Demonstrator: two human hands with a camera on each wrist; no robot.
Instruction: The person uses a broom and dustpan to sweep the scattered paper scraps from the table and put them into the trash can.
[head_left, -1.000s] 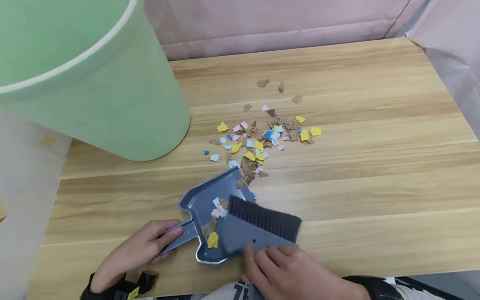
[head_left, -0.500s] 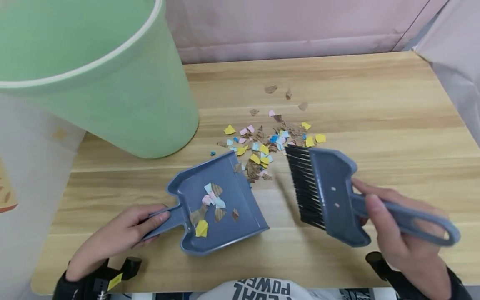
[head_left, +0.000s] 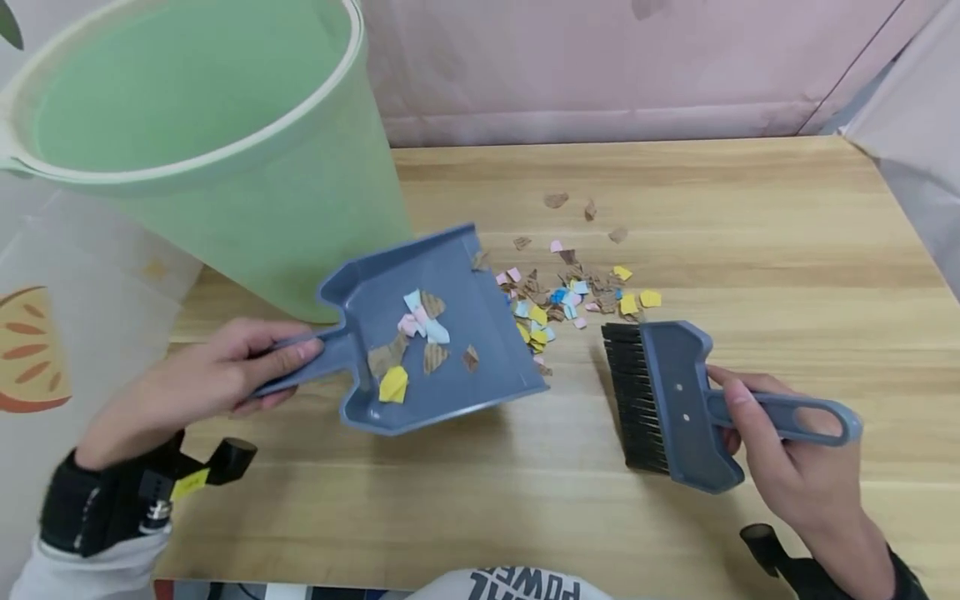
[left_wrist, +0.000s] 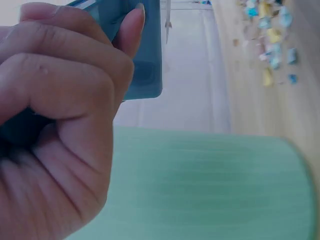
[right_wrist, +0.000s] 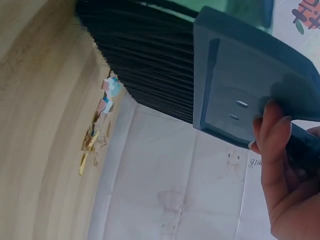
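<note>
One word, "POWER", shows mirrored on the person's shirt (head_left: 517, 583).

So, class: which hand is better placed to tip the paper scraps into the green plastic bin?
Probably the left hand: it grips the blue plastic dustpan, lifted beside the green plastic bin with scraps inside. The right hand holds the blue brush, farther off.

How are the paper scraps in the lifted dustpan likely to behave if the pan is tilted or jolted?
The paper scraps look thin and light, so they would probably slide or flutter out easily. They lie loose on the smooth dustpan, which the left hand holds by its handle; its front edge seems open, so tilting forward likely spills them.
</note>
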